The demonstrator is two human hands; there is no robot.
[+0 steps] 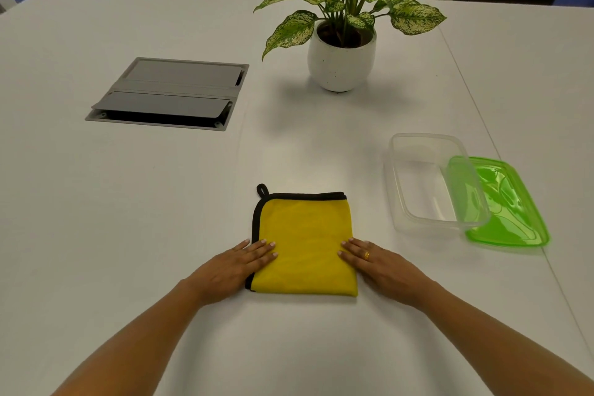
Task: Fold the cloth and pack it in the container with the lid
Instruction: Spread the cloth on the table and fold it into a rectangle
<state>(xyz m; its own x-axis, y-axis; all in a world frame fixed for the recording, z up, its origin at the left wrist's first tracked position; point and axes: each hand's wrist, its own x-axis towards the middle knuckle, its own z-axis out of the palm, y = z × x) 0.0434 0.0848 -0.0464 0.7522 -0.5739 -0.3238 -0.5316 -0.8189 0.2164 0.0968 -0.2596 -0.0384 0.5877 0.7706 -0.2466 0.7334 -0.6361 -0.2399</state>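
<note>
A yellow cloth (pixel 303 241) with black trim and a small loop lies folded into a near-square on the white table (pixel 128 219). My left hand (pixel 234 267) rests flat on its left edge, fingers spread and lying on the fabric. My right hand (pixel 376 262), with a ring, lies flat on the right edge in the same way. Neither hand grips the cloth. To the right stands a clear rectangular container (pixel 434 183), empty inside. Its right rim rests on a green lid (pixel 511 206) that lies flat on the table.
A potted plant in a white pot (pixel 340 61) stands at the back centre. A grey cable hatch (pixel 170 93) is set into the table at the back left. Dark chairs stand beyond the far edge.
</note>
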